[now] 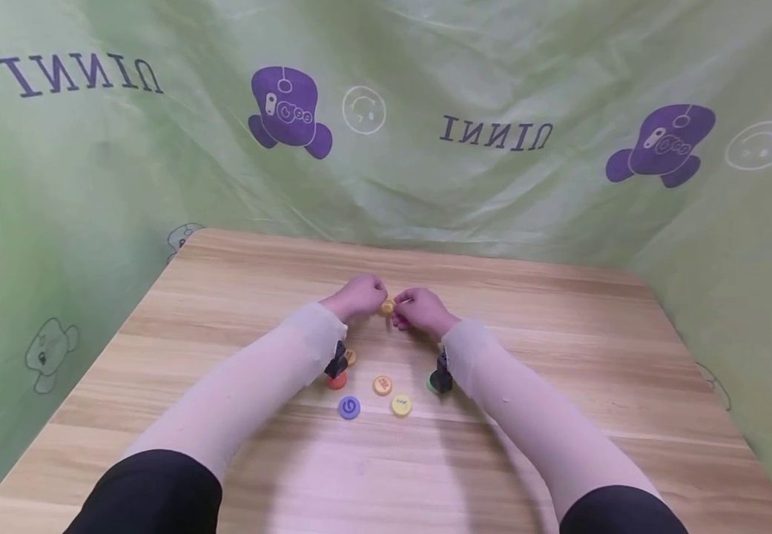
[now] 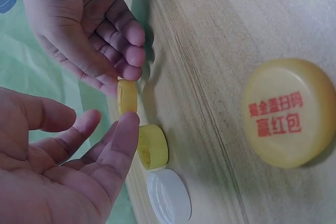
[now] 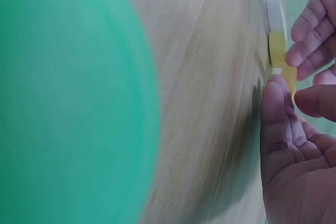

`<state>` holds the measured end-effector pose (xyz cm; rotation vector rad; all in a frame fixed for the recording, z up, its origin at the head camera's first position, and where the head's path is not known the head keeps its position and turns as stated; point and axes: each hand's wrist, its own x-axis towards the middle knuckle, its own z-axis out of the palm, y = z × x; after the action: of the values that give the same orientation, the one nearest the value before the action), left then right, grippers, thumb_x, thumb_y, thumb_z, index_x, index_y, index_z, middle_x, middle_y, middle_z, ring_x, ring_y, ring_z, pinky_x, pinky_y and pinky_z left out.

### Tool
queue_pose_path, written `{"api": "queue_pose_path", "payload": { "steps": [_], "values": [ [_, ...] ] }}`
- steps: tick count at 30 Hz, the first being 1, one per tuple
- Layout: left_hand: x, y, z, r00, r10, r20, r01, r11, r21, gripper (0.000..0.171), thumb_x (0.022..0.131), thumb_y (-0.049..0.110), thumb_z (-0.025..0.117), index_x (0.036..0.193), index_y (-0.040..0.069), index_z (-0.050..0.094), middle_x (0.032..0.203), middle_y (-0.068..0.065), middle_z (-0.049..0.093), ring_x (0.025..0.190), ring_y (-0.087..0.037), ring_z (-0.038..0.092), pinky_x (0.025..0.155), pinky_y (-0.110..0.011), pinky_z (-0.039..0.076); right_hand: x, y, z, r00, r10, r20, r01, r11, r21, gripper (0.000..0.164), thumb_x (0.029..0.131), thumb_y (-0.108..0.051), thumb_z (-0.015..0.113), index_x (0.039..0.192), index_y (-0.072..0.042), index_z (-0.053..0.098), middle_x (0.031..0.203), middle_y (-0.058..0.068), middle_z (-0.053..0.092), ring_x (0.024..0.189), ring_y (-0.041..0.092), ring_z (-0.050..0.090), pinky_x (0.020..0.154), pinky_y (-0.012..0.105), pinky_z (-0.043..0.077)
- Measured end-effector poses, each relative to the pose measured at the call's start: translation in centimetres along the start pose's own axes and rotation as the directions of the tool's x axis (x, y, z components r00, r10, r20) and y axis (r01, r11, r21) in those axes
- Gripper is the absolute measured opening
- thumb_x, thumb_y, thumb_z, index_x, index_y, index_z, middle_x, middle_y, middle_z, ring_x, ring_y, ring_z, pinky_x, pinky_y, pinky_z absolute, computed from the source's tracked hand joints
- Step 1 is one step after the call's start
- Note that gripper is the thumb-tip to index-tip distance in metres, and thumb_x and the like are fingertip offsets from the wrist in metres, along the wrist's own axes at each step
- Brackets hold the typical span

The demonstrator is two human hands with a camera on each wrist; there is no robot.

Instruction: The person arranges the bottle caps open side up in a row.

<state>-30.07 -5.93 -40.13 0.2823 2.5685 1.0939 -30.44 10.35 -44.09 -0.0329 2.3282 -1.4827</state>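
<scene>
A yellow-orange bottle cap [image 1: 388,306] is between the two hands, seen on edge in the left wrist view. My right hand [image 1: 423,308] pinches it between thumb [image 3: 314,101] and fingers. On the opposite side is my left hand [image 1: 359,295], one nearly straight fingertip [image 2: 128,116] right at the cap's edge, its thumb held apart. Beyond the left hand, a yellow cap [image 2: 153,148] and a white cap [image 2: 169,196] are on the wooden table; the left hand hides both in the head view.
Nearer the body lie a purple cap [image 1: 349,407], a yellow cap [image 1: 401,405], an orange cap with red print [image 1: 382,385] and a red cap [image 1: 337,380]. A green cap [image 3: 73,103] is beneath the right wrist. Green printed cloth [image 1: 392,185] hangs behind the table [image 1: 559,356].
</scene>
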Motion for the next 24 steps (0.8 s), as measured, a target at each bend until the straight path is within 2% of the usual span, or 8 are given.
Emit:
{"api": "queue_pose_path", "payload": {
  "steps": [5, 10, 14, 17, 20, 24],
  "values": [
    [0.4, -0.2, 0.2, 1.0, 0.003, 0.006, -0.003, 1.0, -0.003, 0.02, 0.099, 0.007, 0.045, 0.08, 0.008, 0.052, 0.071, -0.002, 0.051, 0.062, -0.014, 0.048, 0.057, -0.025, 0.044, -0.1, -0.3, -0.2, 1.0, 0.016, 0.01, -0.016, 1.0, -0.009, 0.025, 0.103, 0.0, 0.055, 0.123, 0.013, 0.06, 0.091, 0.017, 0.071, 0.072, 0.014, 0.065, 0.066, 0.023, 0.059],
    [0.7, -0.3, 0.4, 1.0, -0.009, -0.002, 0.009, 1.0, 0.008, 0.023, 0.098, 0.004, 0.045, 0.076, 0.01, 0.05, 0.067, 0.0, 0.052, 0.059, -0.012, 0.047, 0.055, -0.024, 0.043, -0.1, -0.3, -0.3, 0.999, 0.026, 0.028, -0.026, 0.999, -0.021, 0.024, 0.104, -0.001, 0.054, 0.122, 0.013, 0.061, 0.088, 0.014, 0.069, 0.072, 0.013, 0.064, 0.065, 0.021, 0.057],
    [0.4, -0.2, 0.3, 1.0, -0.019, -0.014, 0.019, 1.0, 0.007, 0.017, 0.099, 0.006, 0.046, 0.091, 0.001, 0.06, 0.075, -0.003, 0.055, 0.064, -0.014, 0.05, 0.059, -0.026, 0.046, 0.1, -0.2, -0.3, 0.999, 0.029, 0.023, -0.028, 0.999, -0.027, 0.024, 0.103, 0.0, 0.053, 0.121, 0.013, 0.062, 0.088, 0.014, 0.068, 0.071, 0.013, 0.063, 0.065, 0.021, 0.057],
    [0.2, -0.2, 0.0, 1.0, -0.025, -0.016, 0.025, 1.0, -0.011, 0.024, 0.101, 0.007, 0.044, 0.108, -0.005, 0.064, 0.083, -0.007, 0.058, 0.071, -0.015, 0.052, 0.065, -0.028, 0.049, 0.2, 0.0, -0.3, 0.999, 0.027, 0.026, -0.027, 0.999, -0.026, 0.024, 0.101, 0.002, 0.052, 0.12, 0.013, 0.062, 0.086, 0.013, 0.067, 0.069, 0.012, 0.062, 0.064, 0.021, 0.057],
    [0.1, -0.2, -0.6, 0.999, -0.047, -0.017, 0.045, 0.995, -0.089, 0.03, 0.101, 0.006, 0.043, 0.12, -0.009, 0.062, 0.094, -0.012, 0.061, 0.081, -0.019, 0.057, 0.074, -0.031, 0.053, 0.2, 0.0, -0.2, 0.999, 0.026, 0.038, -0.024, 0.999, -0.027, 0.023, 0.101, 0.002, 0.052, 0.12, 0.012, 0.062, 0.085, 0.011, 0.067, 0.067, 0.011, 0.061, 0.062, 0.02, 0.056],
    [0.0, -0.2, -1.4, 0.996, -0.076, -0.039, 0.067, 0.978, -0.196, 0.03, 0.1, 0.001, 0.044, 0.122, -0.012, 0.059, 0.101, -0.016, 0.061, 0.088, -0.023, 0.059, 0.083, -0.034, 0.056, 0.0, -0.2, -0.2, 0.999, 0.016, 0.042, -0.015, 0.999, -0.042, 0.024, 0.101, 0.002, 0.054, 0.121, 0.011, 0.062, 0.087, 0.011, 0.067, 0.067, 0.011, 0.061, 0.062, 0.02, 0.055]
  ]
}}
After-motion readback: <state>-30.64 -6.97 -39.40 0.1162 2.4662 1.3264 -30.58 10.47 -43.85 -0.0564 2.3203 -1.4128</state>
